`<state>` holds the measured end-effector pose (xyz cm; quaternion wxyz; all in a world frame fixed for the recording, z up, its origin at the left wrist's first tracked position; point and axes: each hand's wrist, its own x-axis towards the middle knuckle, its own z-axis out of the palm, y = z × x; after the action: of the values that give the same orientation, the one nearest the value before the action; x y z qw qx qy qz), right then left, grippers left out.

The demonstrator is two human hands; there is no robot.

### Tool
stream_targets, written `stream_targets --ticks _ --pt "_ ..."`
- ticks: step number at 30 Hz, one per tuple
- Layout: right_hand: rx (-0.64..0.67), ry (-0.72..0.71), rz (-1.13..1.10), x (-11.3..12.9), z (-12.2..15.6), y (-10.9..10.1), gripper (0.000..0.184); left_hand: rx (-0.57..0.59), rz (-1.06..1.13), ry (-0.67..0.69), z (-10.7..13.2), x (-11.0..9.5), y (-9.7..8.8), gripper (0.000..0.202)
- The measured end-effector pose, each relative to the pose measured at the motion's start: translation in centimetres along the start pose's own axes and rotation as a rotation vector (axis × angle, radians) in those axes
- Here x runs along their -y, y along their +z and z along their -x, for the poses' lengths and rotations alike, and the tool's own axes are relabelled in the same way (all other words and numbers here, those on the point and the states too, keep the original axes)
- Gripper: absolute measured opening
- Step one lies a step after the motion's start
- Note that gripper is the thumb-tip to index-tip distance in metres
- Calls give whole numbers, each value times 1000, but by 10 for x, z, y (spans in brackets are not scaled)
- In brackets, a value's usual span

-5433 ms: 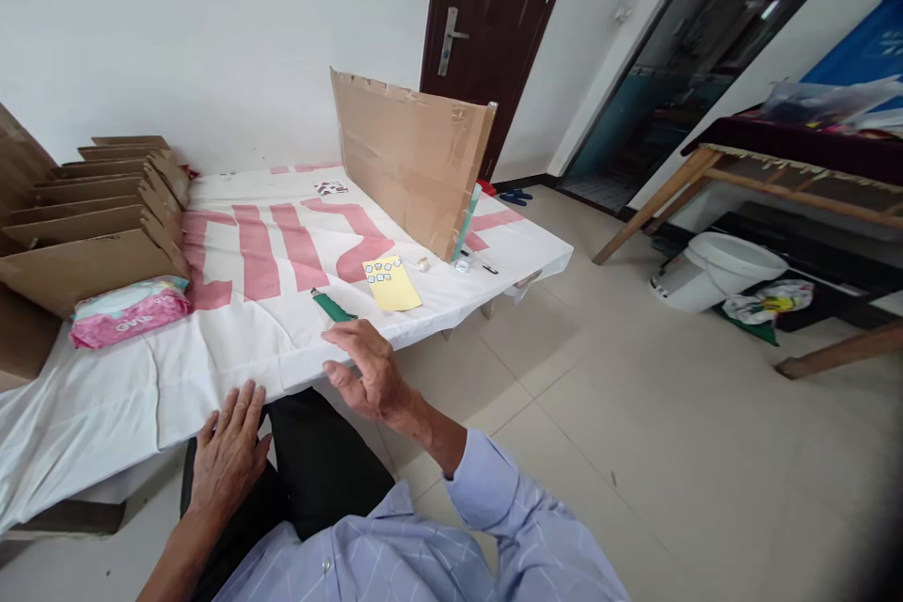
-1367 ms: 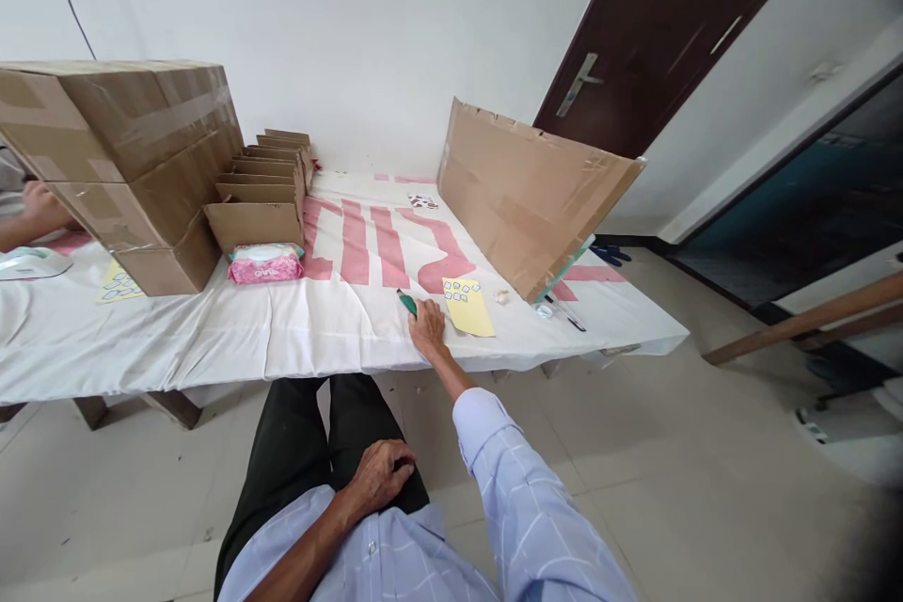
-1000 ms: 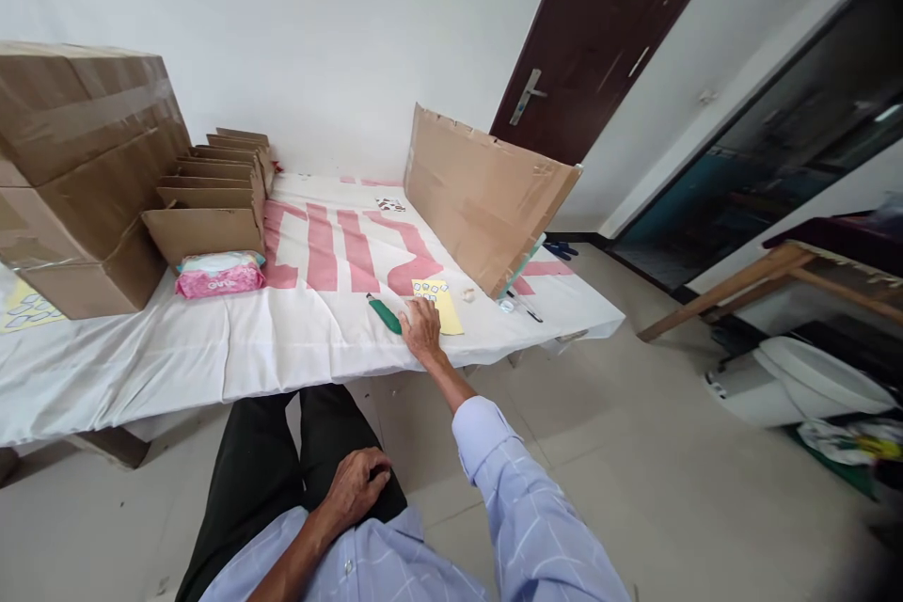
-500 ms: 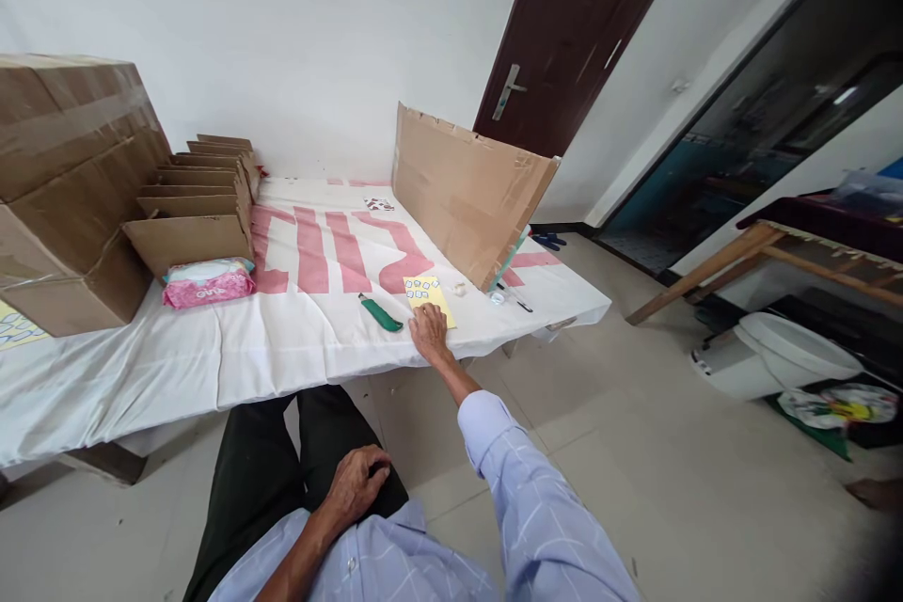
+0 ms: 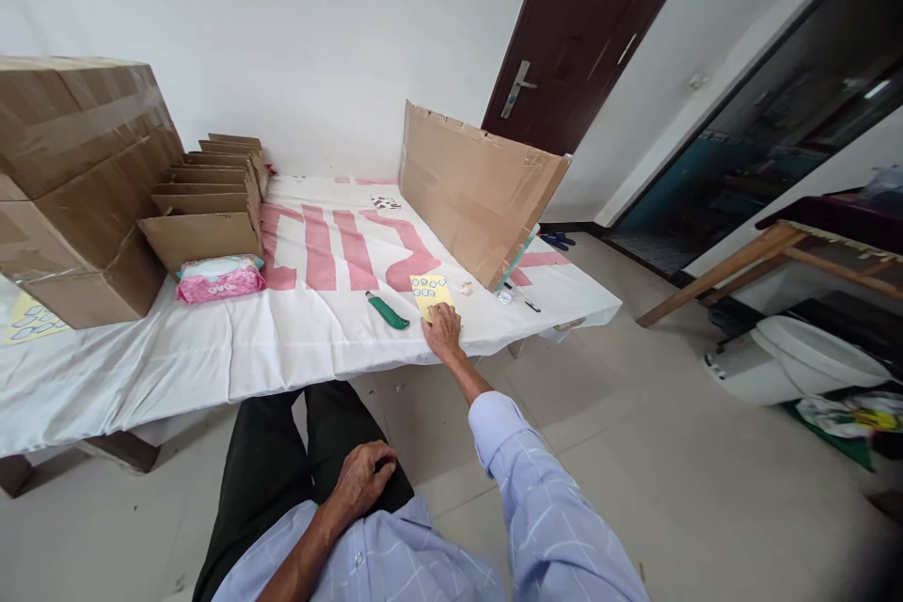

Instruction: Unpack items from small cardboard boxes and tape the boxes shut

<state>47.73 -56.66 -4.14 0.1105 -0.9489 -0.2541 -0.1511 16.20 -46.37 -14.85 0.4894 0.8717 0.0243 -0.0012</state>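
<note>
My right hand (image 5: 444, 331) reaches out to the table's front edge and rests, fingers down, on the near end of a yellow sheet (image 5: 429, 292) that carries several small white stickers. A green utility knife (image 5: 388, 311) lies just left of that hand on the white cloth (image 5: 212, 357) with red lettering. My left hand (image 5: 363, 478) lies on my lap against the dark trousers, fingers curled loosely, with nothing visible in it.
A cardboard panel (image 5: 472, 190) stands upright behind the sheet. Big taped boxes (image 5: 77, 179) and folded cartons (image 5: 208, 198) fill the left, with a pink wipes pack (image 5: 220, 278) in front. A pen (image 5: 522, 297) lies right. White bucket (image 5: 797, 367) and wooden table (image 5: 768, 254) stand at right.
My right hand slid right from beside the green knife onto the yellow sheet's near end. Earlier, both hands were at the table edge; the left now lies on my lap.
</note>
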Motion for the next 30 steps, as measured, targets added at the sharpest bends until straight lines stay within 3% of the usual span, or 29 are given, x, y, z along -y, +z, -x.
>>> stream_targets --ticks 9,18,26,30 --pt "-51 35 -50 -23 8 1 47 -1 2 11 2 -3 -3 26" --pt "-54 28 -59 -34 6 0 33 14 -2 6 1 -1 -5 27" --pt "-83 -59 -107 -14 11 -5 32 -21 43 1 2 -9 -7 24" --pt "-73 -139 -138 5 10 -7 29 -91 110 71 1 -19 -28 22"
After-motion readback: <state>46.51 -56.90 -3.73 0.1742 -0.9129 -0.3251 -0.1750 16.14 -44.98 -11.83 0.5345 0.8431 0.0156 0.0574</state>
